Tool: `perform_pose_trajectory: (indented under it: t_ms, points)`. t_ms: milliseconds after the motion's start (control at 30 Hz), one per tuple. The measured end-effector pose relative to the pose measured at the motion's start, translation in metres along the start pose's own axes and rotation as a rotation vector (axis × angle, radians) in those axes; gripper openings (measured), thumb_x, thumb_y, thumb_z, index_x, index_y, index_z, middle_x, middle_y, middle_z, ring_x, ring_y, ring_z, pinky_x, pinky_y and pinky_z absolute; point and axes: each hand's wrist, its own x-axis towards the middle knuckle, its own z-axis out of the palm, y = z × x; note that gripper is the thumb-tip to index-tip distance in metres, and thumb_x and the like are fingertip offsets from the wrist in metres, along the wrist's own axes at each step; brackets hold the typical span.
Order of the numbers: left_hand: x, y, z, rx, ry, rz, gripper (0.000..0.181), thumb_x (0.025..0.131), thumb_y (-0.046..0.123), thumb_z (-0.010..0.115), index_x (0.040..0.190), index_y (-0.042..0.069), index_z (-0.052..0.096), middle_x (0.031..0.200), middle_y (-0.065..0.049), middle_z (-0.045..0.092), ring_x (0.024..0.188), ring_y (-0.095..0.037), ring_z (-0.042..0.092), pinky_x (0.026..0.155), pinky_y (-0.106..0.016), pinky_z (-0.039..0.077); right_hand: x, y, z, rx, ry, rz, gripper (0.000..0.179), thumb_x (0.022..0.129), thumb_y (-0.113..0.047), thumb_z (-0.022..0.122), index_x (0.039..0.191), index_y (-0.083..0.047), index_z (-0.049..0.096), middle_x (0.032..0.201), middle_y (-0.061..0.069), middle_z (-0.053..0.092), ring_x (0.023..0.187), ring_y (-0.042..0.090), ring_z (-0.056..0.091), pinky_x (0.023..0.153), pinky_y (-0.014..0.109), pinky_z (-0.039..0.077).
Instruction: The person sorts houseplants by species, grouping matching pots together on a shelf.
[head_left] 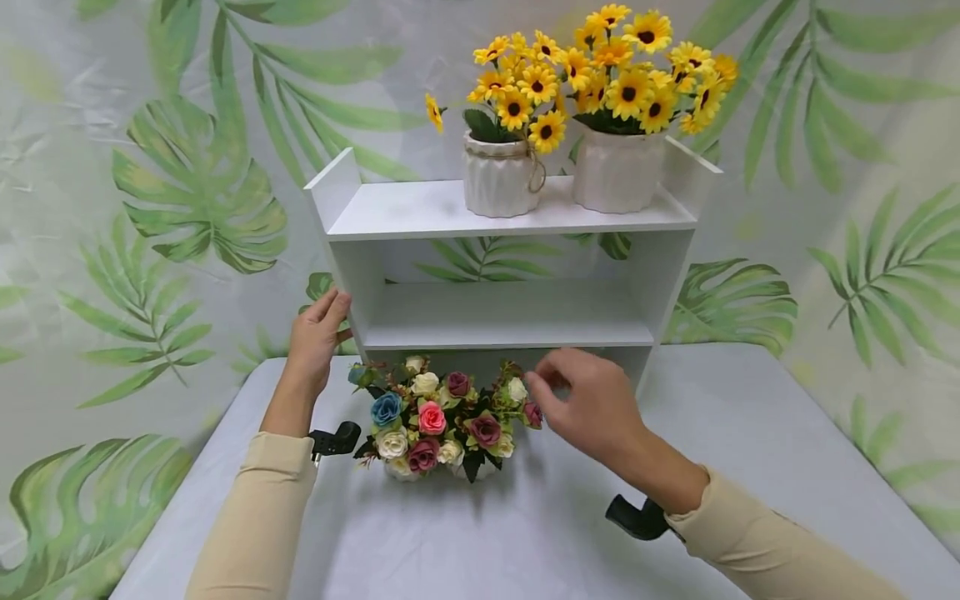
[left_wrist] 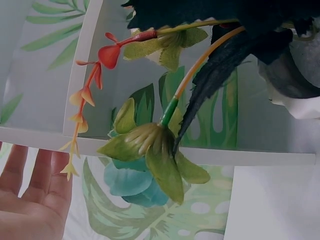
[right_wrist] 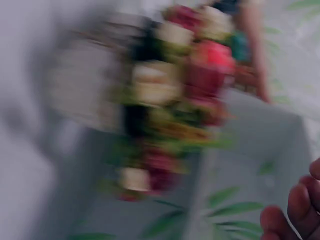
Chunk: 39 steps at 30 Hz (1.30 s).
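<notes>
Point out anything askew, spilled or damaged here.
Nothing looks spilled or damaged. One yellow flower sticks out left, well apart from the bunch above the left white pot on the shelf; the others cluster together.

A pale cloth-covered table (head_left: 750, 450) bears potted multicoloured roses (head_left: 431, 418) and a white open-backed shelf (head_left: 510, 315) topped with two whitish sunflower pots (head_left: 498, 183).

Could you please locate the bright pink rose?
In the head view, the bright pink rose sits right of a blue rose, above a mauve rose.
</notes>
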Motion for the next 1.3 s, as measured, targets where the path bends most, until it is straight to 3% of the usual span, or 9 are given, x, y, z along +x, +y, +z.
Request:
perform_pose_trajectory:
  t_ms: [100,267,367,533,633,733,933,1100,1300]
  points:
    - [0.000,0.000,0.002,-0.008,-0.007,0.005,0.063,0.101,0.045,0.050,0.156,0.019,0.034,0.163,-0.003,0.032,0.148,-0.022,0.035,0.118,-0.047,0.038,-0.028,0.013,0.013,-0.012,-0.110,0.038,0.019,0.085,-0.011,0.074,0.070,-0.019,0.065,0.063,-0.009,0.061,0.056,-0.001,0.050,0.052,0.018,0.045]
    - [0.003,-0.001,0.005,-0.011,-0.010,0.012,0.062,0.101,0.045,0.051,0.155,0.017,0.036,0.162,-0.005,0.034,0.146,-0.024,0.038,0.118,-0.047,0.039,-0.064,0.026,0.032,0.007,-0.299,0.168,0.017,0.084,-0.013,0.073,0.072,-0.022,0.066,0.064,-0.014,0.059,0.056,-0.005,0.047,0.052,0.015,0.040]
    - [0.004,-0.003,0.004,-0.013,-0.012,0.009,0.063,0.102,0.044,0.051,0.156,0.016,0.034,0.162,-0.007,0.033,0.146,-0.024,0.037,0.118,-0.046,0.039,-0.074,0.027,0.043,0.029,-0.456,0.275,0.005,0.086,-0.018,0.073,0.089,-0.017,0.070,0.079,-0.007,0.066,0.068,0.005,0.059,0.058,0.021,0.046]
    - [0.003,-0.003,-0.001,-0.014,-0.006,0.004,0.065,0.100,0.047,0.052,0.156,0.019,0.034,0.163,-0.005,0.032,0.147,-0.023,0.035,0.119,-0.048,0.036,-0.081,0.028,0.074,0.102,-0.634,0.383,0.053,0.085,-0.023,0.073,0.130,0.001,0.059,0.121,0.018,0.066,0.107,0.033,0.065,0.087,0.047,0.055]
    - [0.002,-0.001,-0.002,-0.009,0.003,0.011,0.064,0.099,0.049,0.052,0.155,0.021,0.036,0.163,-0.003,0.033,0.147,-0.023,0.036,0.120,-0.049,0.036,-0.081,0.029,0.094,0.154,-0.641,0.408,0.073,0.083,-0.026,0.074,0.141,0.010,0.046,0.138,0.029,0.056,0.125,0.044,0.056,0.103,0.055,0.048]
    - [0.003,0.000,0.000,-0.004,0.010,0.024,0.064,0.099,0.050,0.052,0.154,0.022,0.038,0.162,-0.003,0.034,0.147,-0.023,0.036,0.119,-0.049,0.036,-0.076,0.026,0.110,0.221,-0.608,0.470,0.087,0.081,-0.030,0.078,0.146,0.012,0.038,0.143,0.034,0.049,0.130,0.050,0.050,0.106,0.058,0.046]
    - [0.004,-0.001,0.003,-0.006,0.005,0.024,0.063,0.100,0.048,0.052,0.154,0.020,0.038,0.161,-0.004,0.035,0.145,-0.023,0.038,0.119,-0.049,0.037,-0.069,0.024,0.130,0.366,-0.463,0.483,0.078,0.074,-0.019,0.084,0.142,-0.002,0.048,0.137,0.022,0.058,0.127,0.042,0.056,0.106,0.057,0.046]
    - [0.002,-0.002,0.001,-0.004,0.013,0.025,0.063,0.100,0.049,0.051,0.155,0.021,0.037,0.161,-0.005,0.034,0.146,-0.023,0.037,0.119,-0.050,0.036,-0.072,0.023,0.138,0.391,-0.381,0.452,0.076,0.070,-0.014,0.083,0.138,0.001,0.052,0.132,0.023,0.061,0.124,0.040,0.058,0.105,0.056,0.047]
    - [0.000,-0.003,0.001,-0.013,0.014,0.024,0.064,0.099,0.050,0.052,0.154,0.020,0.038,0.161,-0.004,0.035,0.145,-0.022,0.037,0.119,-0.049,0.037,-0.074,0.017,0.143,0.602,-0.325,0.500,0.081,0.072,-0.010,0.083,0.143,-0.001,0.044,0.140,0.018,0.055,0.131,0.035,0.052,0.112,0.048,0.043]
